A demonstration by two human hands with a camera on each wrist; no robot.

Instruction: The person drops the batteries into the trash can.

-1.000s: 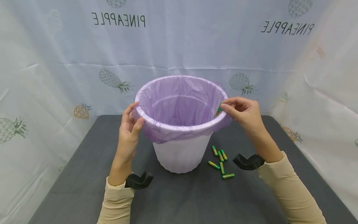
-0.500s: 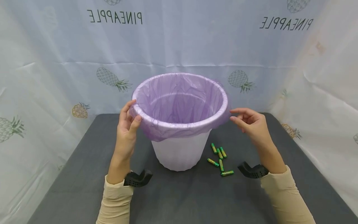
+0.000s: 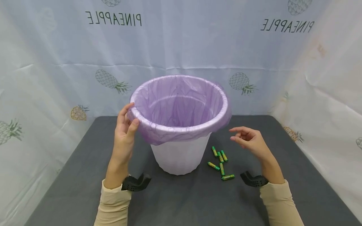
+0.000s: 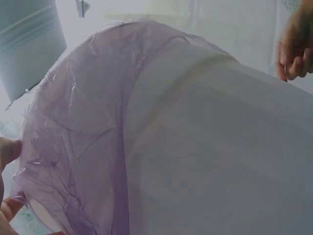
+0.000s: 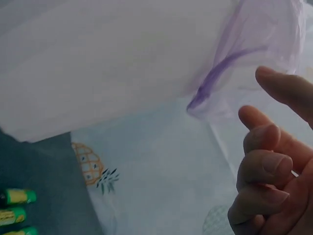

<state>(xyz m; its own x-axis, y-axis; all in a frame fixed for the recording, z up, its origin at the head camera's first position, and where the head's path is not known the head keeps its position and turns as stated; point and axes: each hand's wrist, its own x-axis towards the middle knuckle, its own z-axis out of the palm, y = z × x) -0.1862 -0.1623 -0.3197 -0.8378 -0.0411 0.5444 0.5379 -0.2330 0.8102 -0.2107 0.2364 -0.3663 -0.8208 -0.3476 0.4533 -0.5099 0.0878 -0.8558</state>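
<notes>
A white trash bin (image 3: 179,157) stands upright, lined with a translucent purple garbage bag (image 3: 181,108) folded over its rim. At the rim's left side my left hand (image 3: 123,135) grips the edge through the bag, thumb on the near side; its fingertips show at the lower left of the left wrist view. My right hand (image 3: 250,141) hovers to the right of the bin with nothing in it, its thumb and index finger apart and the other fingers loosely curled. Below and left of it, several green and yellow batteries (image 3: 220,158) lie beside the bin's base.
The dark grey table (image 3: 181,204) carries the bin and batteries. A pale curtain (image 3: 181,40) printed with pineapples hangs behind and along both sides. Each wrist wears a black camera mount (image 3: 136,183).
My right hand held a battery inside the bin's right rim; it has let go of it and moved outward and down. My left hand keeps its grip on the rim.
</notes>
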